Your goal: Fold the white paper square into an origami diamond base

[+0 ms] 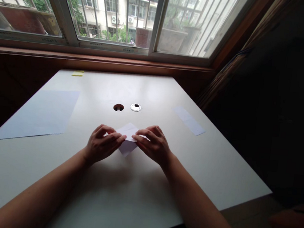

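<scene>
At the lower left and lower right of the frame, 2 bare forearms [39,185] are reaching inward over a white table [216,172], and their soft shadows are falling on its surface between them. A dim reddish shape is showing at the lower right edge, too dark to make out.

Just below the middle of the frame, a small white folded paper [128,129] is resting between the 2 hands, its upper part catching the light and its lower point lying in shade. The left hand [104,142] is pinching its left side, thumb and fingertips closed on it; the right hand [154,143] is gripping its right side the same way, fingers curled and nearly meeting those of the left.

At the left of the frame, large pale sheets [42,116] are lying flat, while a creased paper strip [190,122] is lying right of centre. Beyond the hands, a round hole [118,107] is opening in the tabletop, with a silvery ring cover [134,108] sitting just beside it. Yellow slips [78,73] are lying near the far edge, upper left.

Behind the table, a wooden sill [105,61] is running under a barred window [155,23], and a curtain [227,75] is hanging at the upper right. Outside, flowerpots [20,18] are standing before a pale building [123,4].
</scene>
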Available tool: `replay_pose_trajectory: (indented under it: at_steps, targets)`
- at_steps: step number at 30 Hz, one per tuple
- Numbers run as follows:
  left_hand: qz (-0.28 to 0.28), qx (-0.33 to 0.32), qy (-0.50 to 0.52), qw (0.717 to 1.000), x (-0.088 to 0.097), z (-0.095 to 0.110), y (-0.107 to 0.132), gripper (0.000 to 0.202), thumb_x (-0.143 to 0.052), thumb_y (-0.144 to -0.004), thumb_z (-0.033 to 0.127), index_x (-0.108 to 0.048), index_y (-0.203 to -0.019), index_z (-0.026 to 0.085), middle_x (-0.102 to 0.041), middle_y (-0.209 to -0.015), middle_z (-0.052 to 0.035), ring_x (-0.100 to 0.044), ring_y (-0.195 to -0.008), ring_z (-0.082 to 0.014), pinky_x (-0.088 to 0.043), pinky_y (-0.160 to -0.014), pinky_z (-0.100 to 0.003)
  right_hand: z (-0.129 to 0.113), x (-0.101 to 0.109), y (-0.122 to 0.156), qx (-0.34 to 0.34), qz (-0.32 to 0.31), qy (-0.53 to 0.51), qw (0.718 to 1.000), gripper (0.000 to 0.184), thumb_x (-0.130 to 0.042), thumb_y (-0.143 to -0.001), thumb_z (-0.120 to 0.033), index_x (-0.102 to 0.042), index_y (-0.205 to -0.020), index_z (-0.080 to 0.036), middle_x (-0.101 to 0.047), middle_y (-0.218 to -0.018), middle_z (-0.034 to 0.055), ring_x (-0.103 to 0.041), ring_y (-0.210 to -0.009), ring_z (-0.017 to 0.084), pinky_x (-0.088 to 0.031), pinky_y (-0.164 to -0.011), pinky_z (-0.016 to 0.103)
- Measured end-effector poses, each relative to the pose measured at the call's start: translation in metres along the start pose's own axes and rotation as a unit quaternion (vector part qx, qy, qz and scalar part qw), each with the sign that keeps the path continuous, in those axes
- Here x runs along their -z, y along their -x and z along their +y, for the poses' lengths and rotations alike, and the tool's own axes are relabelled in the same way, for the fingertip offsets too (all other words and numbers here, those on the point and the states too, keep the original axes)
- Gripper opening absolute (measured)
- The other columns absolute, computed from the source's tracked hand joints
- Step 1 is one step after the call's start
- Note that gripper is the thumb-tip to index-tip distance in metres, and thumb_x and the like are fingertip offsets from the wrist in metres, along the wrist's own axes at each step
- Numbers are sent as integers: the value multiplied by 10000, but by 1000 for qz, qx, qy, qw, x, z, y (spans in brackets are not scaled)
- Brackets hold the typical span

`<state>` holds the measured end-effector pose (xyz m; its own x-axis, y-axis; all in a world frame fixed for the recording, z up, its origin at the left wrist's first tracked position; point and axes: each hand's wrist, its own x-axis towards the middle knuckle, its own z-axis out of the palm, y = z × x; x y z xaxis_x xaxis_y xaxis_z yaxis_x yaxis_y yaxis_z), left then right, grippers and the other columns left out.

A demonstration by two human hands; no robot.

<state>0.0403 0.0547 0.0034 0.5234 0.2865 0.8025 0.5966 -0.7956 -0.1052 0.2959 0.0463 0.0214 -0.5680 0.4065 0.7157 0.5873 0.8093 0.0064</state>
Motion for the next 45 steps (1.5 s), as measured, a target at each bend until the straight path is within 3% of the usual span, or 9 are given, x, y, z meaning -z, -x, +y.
replay_pose_trajectory:
  at_steps: [16, 37, 42, 45]
  targets:
    - [-11, 0, -2, 1000, -2, -1, -2, 339, -754, -771, 144, -648, -1074, 252, -706, -823, 7, -572, -803, -187, -492, -721, -330, 5, -1, 3, -43, 80, -22, 996, 225, -711, -853, -159, -720, -1042, -281, -746, -998, -7, -553, -891, 194, -477, -789, 355]
    - [-8, 30, -3, 1000, -1, -5, 2, 294, -742, -750, 113, -663, -995, 256, -699, -813, 8, -547, -771, -180, -508, -716, -324, 16, 4, 4, -103, 117, -70, 985, 245, -729, -830, -139, -755, -992, -321, -746, -937, -3, -536, -850, 210, -522, -772, 371]
    - [30, 74, 7, 997, 1, -12, 5, 280, -733, -740, 84, -656, -963, 236, -673, -845, -17, -560, -773, -185, -519, -727, -339, 21, 7, 3, -135, 148, -71, 977, 232, -738, -824, -145, -763, -971, -324, -743, -916, 6, -544, -856, 218, -520, -760, 381]
    - [53, 101, 16, 993, 1, -14, 5, 353, -740, -741, 96, -644, -1054, 227, -658, -932, -52, -584, -827, -203, -530, -759, -369, 23, 7, 3, -148, 153, -79, 974, 211, -746, -822, -163, -770, -951, -328, -743, -904, 5, -545, -854, 217, -518, -753, 381]
